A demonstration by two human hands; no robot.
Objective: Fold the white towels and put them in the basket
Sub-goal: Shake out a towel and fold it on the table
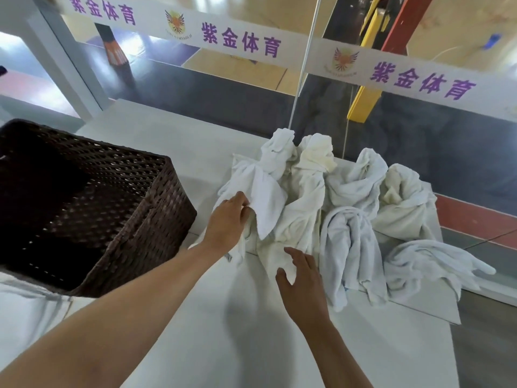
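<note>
Several crumpled white towels lie in a heap on the white table, right of centre. A dark brown woven basket stands at the left with nothing visible inside. My left hand grips a fold of the nearest towel at the heap's left side. My right hand pinches a lower corner of the same towel between thumb and fingers.
A glass wall with a white banner carrying purple characters stands behind the table. The table's right edge runs close to the heap, and one towel lies near that edge.
</note>
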